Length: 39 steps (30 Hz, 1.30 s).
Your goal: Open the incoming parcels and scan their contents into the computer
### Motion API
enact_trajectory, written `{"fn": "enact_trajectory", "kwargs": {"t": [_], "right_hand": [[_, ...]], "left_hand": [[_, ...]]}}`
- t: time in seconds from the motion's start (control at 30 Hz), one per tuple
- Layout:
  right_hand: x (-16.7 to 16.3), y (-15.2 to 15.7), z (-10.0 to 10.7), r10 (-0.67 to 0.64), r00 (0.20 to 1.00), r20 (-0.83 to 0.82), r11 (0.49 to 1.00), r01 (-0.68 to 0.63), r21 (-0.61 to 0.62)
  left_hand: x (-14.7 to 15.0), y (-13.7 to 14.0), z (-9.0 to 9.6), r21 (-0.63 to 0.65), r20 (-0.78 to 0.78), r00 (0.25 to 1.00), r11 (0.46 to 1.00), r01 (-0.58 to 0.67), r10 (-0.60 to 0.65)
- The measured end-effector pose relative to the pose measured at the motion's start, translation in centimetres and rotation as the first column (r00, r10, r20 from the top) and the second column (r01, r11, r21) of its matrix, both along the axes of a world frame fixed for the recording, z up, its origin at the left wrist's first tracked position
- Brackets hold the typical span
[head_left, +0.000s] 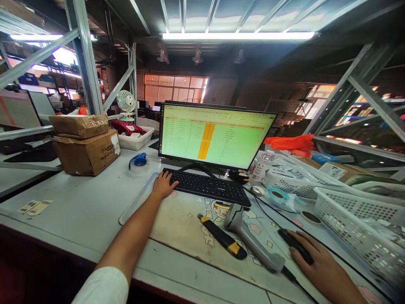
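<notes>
My left hand (pixel 164 184) rests on the left end of a black keyboard (pixel 209 184), fingers stretched over the keys. At the right, my right hand (pixel 319 259) is curved round a black computer mouse (pixel 296 246) on the printed desk mat (pixel 177 223). Between my hands lie a black and yellow utility knife (pixel 221 236) and a grey barcode scanner (pixel 253 240) with its cable running toward the front edge. Behind the keyboard stands a monitor (pixel 215 135) showing a spreadsheet with an orange column.
Two stacked cardboard boxes (pixel 88 154) stand left, near a blue tape dispenser (pixel 138 162) and a white basket (pixel 136 140). White plastic baskets (pixel 357 228) with packets line the right side, beside tape rolls (pixel 278 195). Metal rack posts (pixel 87 55) rise around the desk.
</notes>
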State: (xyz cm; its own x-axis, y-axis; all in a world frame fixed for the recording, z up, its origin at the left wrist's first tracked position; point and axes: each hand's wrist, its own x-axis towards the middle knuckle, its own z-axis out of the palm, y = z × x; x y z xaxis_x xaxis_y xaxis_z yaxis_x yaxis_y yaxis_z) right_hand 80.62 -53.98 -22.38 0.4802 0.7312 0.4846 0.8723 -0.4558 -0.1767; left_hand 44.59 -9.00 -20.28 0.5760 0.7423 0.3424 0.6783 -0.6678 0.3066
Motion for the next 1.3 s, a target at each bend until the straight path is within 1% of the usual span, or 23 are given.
{"fn": "enact_trajectory", "kwargs": {"t": [0.27,0.4,0.6,0.77,0.87,1.07,1.3], "right_hand": [[0.3,0.1,-0.4,0.011,1.0,-0.015,1.0,-0.011,-0.002],[0.6,0.0,-0.7,0.029,1.0,-0.003,1.0,-0.029,0.004],[0.0,0.0,-0.4,-0.021,1.0,0.011,1.0,0.021,-0.01],[-0.6,0.0,-0.1,-0.036,0.999,-0.006,0.998,0.036,-0.042],[-0.6,0.0,-0.2,-0.041,0.999,-0.002,0.998,0.041,-0.041],[-1.0,-0.1,-0.1,-0.028,0.999,0.02,0.999,0.029,-0.029],[-2.1,-0.2,0.4,-0.041,0.999,0.024,0.999,0.042,-0.019]], "left_hand": [[-0.4,-1.2,1.2,0.032,0.018,0.996,0.996,-0.084,0.083],[-0.6,-1.7,1.8,0.024,0.016,0.993,0.993,-0.12,0.119],[-0.7,-2.4,2.4,0.015,-0.011,0.983,0.983,-0.183,0.183],[-1.0,-2.6,3.0,0.028,-0.01,0.97,0.97,-0.242,0.242],[-1.1,-2.6,3.1,0.035,-0.005,0.963,0.963,-0.268,0.269],[-1.3,-2.7,3.1,0.04,-0.01,0.96,0.959,-0.28,0.28],[-1.3,-2.6,2.9,0.072,-0.007,0.965,0.963,-0.26,0.261]]}}
